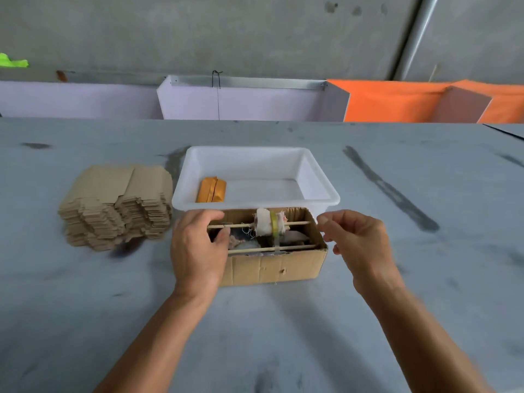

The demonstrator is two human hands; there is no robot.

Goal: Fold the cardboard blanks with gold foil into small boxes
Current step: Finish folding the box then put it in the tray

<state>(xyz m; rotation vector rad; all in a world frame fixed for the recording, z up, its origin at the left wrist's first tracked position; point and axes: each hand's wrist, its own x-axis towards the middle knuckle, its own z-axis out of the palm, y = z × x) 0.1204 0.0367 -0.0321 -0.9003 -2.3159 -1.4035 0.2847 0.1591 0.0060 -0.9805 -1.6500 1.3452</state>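
A stack of flat brown cardboard blanks (116,205) lies on the grey table at the left. A white plastic tray (320,177) stands in the middle with one folded gold box (212,190) inside at its left. In front of the tray is an open brown carton (272,268) with two wooden sticks across its top and a cloth roll (269,226) on the far stick. My left hand (197,248) rests over the carton's left end, thumb and fingers touching its rim. My right hand (358,245) hovers just right of the carton with loosely curled fingers, holding nothing.
The grey table (425,279) carries dark smudges and stretches wide on both sides. Behind it stand pale lilac panels (249,102) and orange panels (397,102) against a concrete wall.
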